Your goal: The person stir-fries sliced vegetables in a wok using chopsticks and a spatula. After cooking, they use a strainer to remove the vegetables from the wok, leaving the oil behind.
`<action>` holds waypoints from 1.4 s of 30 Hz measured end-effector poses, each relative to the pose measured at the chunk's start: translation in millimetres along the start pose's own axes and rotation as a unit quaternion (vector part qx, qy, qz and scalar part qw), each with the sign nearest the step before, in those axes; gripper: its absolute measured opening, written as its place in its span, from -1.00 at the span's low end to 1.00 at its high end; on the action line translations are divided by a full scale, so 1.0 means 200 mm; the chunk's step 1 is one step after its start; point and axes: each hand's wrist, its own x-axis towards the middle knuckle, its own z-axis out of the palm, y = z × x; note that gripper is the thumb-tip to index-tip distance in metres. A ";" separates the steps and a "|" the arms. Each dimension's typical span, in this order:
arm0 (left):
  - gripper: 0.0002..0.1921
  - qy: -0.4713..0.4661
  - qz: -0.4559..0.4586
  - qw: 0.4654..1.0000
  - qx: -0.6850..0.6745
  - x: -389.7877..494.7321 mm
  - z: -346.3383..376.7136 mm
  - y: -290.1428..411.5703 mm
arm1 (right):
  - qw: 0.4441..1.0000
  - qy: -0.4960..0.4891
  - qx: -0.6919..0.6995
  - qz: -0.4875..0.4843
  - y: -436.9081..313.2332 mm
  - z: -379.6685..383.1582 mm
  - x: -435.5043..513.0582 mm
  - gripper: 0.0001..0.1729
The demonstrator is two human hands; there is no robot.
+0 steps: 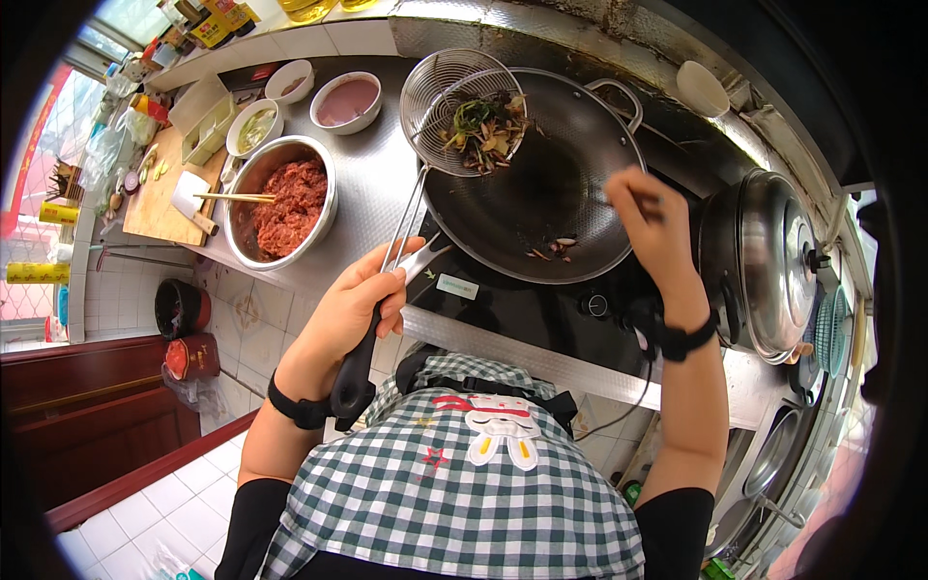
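Observation:
My left hand [362, 301] grips the black handle of a wire mesh strainer [428, 109] whose bowl sits over the upper left rim of a dark wok [551, 181]. Browned and green aromatics [486, 134] lie in the strainer. A few fried scraps [557, 250] rest inside the wok, near its lower rim, and the bottom looks shiny. Over the wok's right side is my right hand [645, 210], its fingers curled and blurred; whether it holds anything small cannot be told. The wok's own handle [424, 259] passes beside my left fingers.
Left on the steel counter [373, 174] stand a metal bowl of minced meat [290, 210] with chopsticks, several small bowls, and a cutting board [156, 185] with a cleaver [190, 199]. A large lidded pot [776, 264] is at the right. The cooktop's knob [596, 305] faces me.

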 end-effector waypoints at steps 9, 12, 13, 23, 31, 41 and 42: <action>-0.54 0.008 -0.004 1.000 -0.019 -0.02 0.00 -0.02 | 0.998 -0.032 -0.046 -0.015 0.16 0.19 0.31 -0.87; -0.55 -0.014 -0.001 1.000 -0.018 -0.02 -0.03 -0.02 | 0.992 -0.113 -0.049 -0.038 0.08 0.20 0.19 -0.88; -0.55 -0.017 0.002 1.000 -0.021 -0.01 -0.04 -0.02 | 0.990 -0.136 -0.018 -0.034 0.05 0.19 0.14 -0.88; -0.57 -0.013 0.006 1.000 -0.019 0.03 -0.06 -0.01 | 0.988 -0.139 0.071 0.010 -0.09 0.06 0.02 -0.90; -0.56 -0.011 0.000 0.999 -0.030 0.03 -0.07 -0.02 | 0.986 -0.146 -0.001 -0.082 0.00 0.21 0.04 -0.89; -0.56 -0.042 -0.029 0.999 0.005 0.02 -0.04 -0.04 | 0.987 -0.116 0.083 0.081 -0.17 -0.08 -0.23 -0.95; -0.56 -0.045 -0.034 0.998 0.006 0.03 -0.04 -0.04 | 0.986 -0.115 0.090 0.084 -0.17 -0.07 -0.24 -0.96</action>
